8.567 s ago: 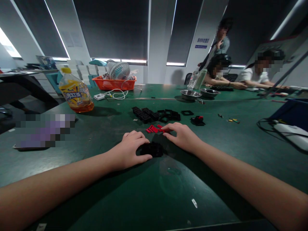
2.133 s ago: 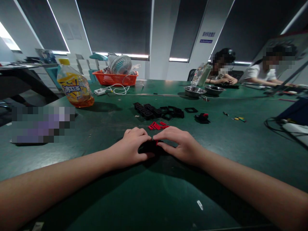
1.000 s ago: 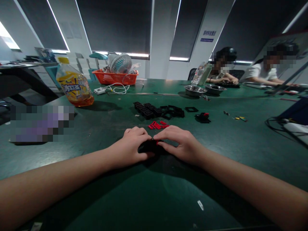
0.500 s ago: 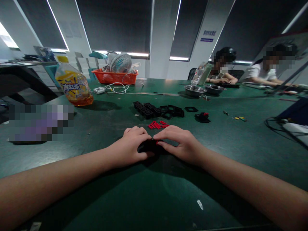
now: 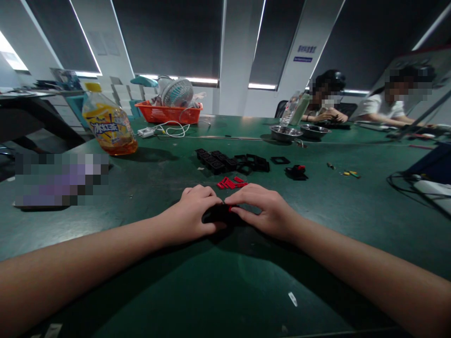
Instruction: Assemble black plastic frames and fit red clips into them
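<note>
Low over the green table [image 5: 141, 272], my left hand [image 5: 195, 211] grips a black part [image 5: 220, 213] from the left, its fingers curled round it. From the right, the thumb and forefinger of my right hand [image 5: 264, 209] close on a small red piece [image 5: 230, 208] at the black part's edge. Much of the black part is dark and hidden by my fingers. Just beyond my hands lie loose red pieces [image 5: 229, 182]. Behind them are several black blocks [image 5: 214, 160] and black square frames [image 5: 252, 162].
A bottle [image 5: 109, 124] stands at the left, behind a blurred purple object [image 5: 61, 183]. Farther back are a red basket [image 5: 169, 112] and metal bowls [image 5: 285, 133]. A black part with red [image 5: 296, 172] lies right of centre. Two people sit at the far right.
Both my hands keep the same place and grip. At the far right, a person's hands have shifted slightly.
</note>
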A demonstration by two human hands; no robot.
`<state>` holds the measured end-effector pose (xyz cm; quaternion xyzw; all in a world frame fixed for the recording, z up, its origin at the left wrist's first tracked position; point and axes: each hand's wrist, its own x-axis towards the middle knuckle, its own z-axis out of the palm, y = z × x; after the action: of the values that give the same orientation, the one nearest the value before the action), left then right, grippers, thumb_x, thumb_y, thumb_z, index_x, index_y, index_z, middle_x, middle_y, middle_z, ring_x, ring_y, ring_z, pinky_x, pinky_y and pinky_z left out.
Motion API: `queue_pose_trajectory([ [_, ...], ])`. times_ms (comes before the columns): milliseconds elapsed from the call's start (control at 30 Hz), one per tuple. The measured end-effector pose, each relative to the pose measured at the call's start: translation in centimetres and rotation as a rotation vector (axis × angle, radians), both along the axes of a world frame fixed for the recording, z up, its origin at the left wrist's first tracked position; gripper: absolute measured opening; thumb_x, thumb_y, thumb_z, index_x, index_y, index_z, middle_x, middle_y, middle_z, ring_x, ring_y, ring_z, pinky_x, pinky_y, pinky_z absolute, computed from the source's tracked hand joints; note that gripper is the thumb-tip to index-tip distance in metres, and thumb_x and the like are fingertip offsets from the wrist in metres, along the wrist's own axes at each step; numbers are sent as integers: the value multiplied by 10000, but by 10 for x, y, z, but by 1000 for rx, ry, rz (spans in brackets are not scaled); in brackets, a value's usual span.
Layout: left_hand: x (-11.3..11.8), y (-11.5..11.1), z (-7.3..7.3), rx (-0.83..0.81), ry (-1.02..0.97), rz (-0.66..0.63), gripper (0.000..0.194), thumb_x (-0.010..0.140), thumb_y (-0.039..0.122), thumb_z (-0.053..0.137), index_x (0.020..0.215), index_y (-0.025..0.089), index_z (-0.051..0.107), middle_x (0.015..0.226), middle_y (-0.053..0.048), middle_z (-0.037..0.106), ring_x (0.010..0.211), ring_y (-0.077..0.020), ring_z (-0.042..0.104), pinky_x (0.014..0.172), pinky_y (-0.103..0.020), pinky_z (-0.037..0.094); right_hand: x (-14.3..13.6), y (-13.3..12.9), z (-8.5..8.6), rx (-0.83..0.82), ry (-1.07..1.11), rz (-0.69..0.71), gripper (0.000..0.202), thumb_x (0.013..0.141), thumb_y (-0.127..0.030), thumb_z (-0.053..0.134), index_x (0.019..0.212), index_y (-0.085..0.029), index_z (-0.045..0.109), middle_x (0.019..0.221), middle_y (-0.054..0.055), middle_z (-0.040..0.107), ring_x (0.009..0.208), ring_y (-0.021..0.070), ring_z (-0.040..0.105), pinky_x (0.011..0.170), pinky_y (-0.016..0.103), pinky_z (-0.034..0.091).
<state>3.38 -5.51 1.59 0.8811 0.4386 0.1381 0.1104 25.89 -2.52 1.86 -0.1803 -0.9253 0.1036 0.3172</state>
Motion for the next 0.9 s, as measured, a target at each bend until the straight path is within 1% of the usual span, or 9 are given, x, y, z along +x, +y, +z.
queue_pose_trajectory([
  [200, 0, 0, -1, 13, -10, 3, 313, 829, 340, 669, 1111, 207, 649, 1095, -83, 622, 1054, -288, 538, 959, -477, 385, 0, 0, 0, -10, -10, -11, 205, 890, -137, 619, 1060, -212, 706, 991, 63, 757, 941, 197, 674, 881, 373, 531],
  [433, 1, 0, 1, -2, -2, 2, 309, 832, 323, 673, 1114, 200, 647, 1100, -84, 622, 1065, -294, 538, 937, -473, 390, 1, 1, 0, 4, -11, 9, 181, 893, -139, 623, 1049, -189, 701, 975, 69, 757, 926, 191, 677, 872, 358, 528],
  [633, 0, 0, -1, 13, -21, -4, 306, 829, 340, 673, 1110, 221, 649, 1090, -71, 625, 1053, -286, 542, 948, -468, 387, 1, 1, -1, -4, -11, 1, 191, 894, -144, 623, 1053, -213, 703, 983, 58, 756, 941, 192, 679, 876, 362, 527],
  [900, 0, 0, -1, 8, -16, -4, 306, 828, 328, 669, 1106, 202, 650, 1089, -80, 622, 1054, -296, 541, 941, -477, 388, 0, 1, 0, -1, -18, 0, 188, 897, -136, 621, 1054, -205, 698, 989, 62, 754, 942, 191, 678, 874, 358, 533],
])
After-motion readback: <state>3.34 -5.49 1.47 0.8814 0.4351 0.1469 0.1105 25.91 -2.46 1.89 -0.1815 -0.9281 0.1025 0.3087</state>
